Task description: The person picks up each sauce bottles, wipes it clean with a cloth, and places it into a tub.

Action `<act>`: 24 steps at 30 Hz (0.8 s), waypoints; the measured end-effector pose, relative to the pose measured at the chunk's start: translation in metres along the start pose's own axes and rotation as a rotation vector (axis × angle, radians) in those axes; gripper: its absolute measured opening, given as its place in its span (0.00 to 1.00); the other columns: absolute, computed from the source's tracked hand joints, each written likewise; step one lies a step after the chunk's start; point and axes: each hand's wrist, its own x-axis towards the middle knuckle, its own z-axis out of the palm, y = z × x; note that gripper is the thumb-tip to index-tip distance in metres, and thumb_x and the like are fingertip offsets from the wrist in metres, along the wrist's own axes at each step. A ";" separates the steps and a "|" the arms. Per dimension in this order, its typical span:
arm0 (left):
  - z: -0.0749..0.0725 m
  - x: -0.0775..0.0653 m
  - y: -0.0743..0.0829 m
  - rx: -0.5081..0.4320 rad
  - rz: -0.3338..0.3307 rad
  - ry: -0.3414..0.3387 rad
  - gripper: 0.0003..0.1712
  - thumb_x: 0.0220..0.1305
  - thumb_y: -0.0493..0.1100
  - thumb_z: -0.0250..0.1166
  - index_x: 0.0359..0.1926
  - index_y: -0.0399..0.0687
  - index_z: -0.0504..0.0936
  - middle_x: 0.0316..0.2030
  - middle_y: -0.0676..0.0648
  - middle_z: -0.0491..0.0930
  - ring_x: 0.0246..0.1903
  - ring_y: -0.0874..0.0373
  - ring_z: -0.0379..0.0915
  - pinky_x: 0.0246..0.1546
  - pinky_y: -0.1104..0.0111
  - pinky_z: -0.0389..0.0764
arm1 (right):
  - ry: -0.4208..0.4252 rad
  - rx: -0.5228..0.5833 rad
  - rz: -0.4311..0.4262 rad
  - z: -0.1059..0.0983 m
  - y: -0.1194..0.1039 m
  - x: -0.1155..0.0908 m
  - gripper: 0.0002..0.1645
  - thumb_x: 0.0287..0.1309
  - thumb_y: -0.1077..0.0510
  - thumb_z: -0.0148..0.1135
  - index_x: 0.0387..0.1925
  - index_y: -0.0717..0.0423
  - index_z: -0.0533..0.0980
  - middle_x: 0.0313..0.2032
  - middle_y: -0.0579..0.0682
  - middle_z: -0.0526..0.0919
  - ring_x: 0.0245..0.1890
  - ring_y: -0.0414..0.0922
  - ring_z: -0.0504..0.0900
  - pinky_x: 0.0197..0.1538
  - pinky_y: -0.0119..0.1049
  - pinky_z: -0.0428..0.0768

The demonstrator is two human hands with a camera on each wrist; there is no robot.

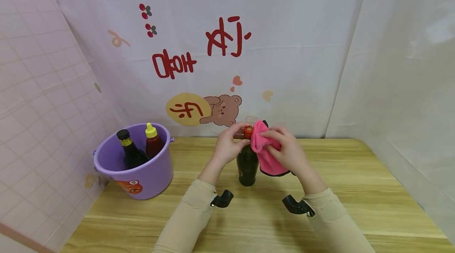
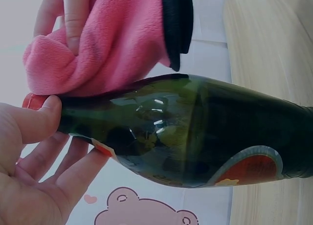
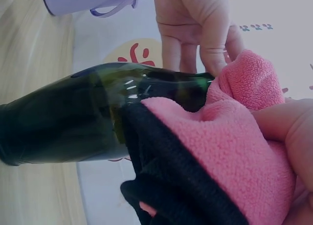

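Note:
A dark green glass bottle (image 1: 247, 166) with a red cap (image 1: 248, 130) stands upright on the table. My left hand (image 1: 229, 145) pinches its neck just under the cap, thumb on the near side, as the left wrist view shows. In my right hand (image 1: 289, 152) is a bunched pink cloth (image 3: 230, 142) with black edging, gripped between thumb and fingers. The cloth lies against the right side of the bottle's neck and cap, and its loose end hangs beside the bottle.
On the left of the wooden table (image 1: 249, 221) stands a purple bucket (image 1: 156, 178). Inside it are a dark bottle with a black cap (image 1: 123, 134) and a red sauce bottle with a yellow nozzle (image 1: 153, 144). A printed white curtain (image 1: 291, 79) hangs behind the table.

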 end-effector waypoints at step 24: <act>0.001 -0.002 -0.001 0.018 0.019 0.013 0.27 0.61 0.33 0.70 0.60 0.53 0.77 0.46 0.46 0.83 0.46 0.50 0.82 0.40 0.61 0.84 | -0.087 -0.094 -0.030 0.013 0.010 -0.024 0.22 0.45 0.70 0.76 0.44 0.53 0.83 0.44 0.58 0.79 0.39 0.54 0.81 0.40 0.51 0.82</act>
